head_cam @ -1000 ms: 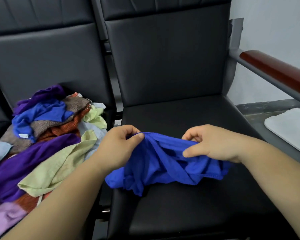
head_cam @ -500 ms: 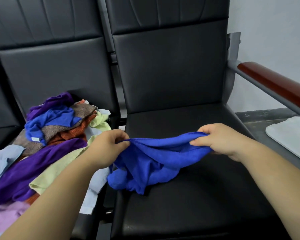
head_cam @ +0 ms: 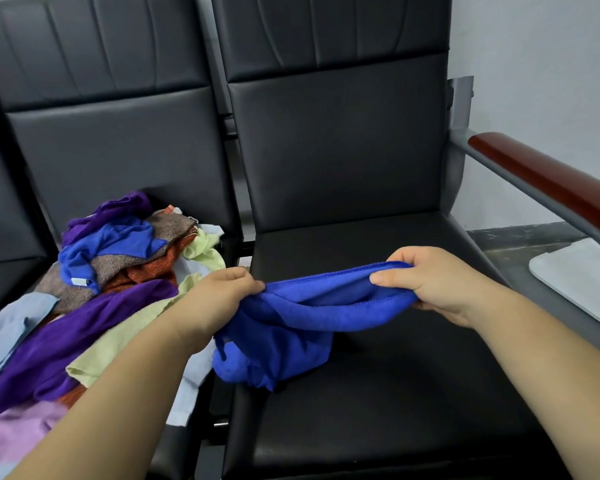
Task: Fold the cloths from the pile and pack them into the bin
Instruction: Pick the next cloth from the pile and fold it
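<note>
Here, left hand [head_cam: 219, 299], right hand [head_cam: 430, 282] pinching blue cloth [head_cam: 291, 327], pile [head_cam: 84, 289] cut off left

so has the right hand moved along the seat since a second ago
Yes. The right hand has drawn toward the armrest side, away from the left hand, stretching the blue cloth.

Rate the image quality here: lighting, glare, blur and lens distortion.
Head view: soft, even light, with only a faint sheen on the black seat; wide-angle bending curves the chair backs and the wooden armrest; the blue cloth and both hands, left hand and right hand, are sharp; the forearms at the frame's bottom look stretched.
</note>
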`<action>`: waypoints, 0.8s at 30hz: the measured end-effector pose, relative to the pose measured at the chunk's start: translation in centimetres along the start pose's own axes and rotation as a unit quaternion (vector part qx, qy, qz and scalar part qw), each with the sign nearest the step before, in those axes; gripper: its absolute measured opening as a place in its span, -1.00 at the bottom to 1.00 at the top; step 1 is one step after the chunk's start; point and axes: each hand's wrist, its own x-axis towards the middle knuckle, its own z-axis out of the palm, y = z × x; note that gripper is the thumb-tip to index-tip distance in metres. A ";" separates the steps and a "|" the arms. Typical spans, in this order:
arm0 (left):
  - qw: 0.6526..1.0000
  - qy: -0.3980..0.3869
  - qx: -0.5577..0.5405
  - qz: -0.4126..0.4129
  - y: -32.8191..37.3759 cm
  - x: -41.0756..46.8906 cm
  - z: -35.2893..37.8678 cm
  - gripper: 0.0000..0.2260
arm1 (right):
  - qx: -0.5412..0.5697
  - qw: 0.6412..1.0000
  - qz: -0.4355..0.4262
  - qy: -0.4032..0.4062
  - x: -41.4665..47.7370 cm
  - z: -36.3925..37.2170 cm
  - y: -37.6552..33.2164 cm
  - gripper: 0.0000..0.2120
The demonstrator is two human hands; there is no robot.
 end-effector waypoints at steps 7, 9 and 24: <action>0.990 -0.010 0.141 -0.003 -0.1 -0.4 -0.3 -0.73 | -0.086 0.993 -0.050 0.056 -0.4 0.3 0.0 -0.84; 0.988 0.018 0.155 0.002 -0.1 -0.4 -0.3 -0.83 | -0.135 0.985 -0.067 0.086 -0.4 0.5 0.1 -0.85; 0.974 0.132 0.146 0.111 -0.2 -0.5 -1.3 -0.89 | -0.252 0.955 -0.070 0.138 0.0 0.9 0.5 -0.84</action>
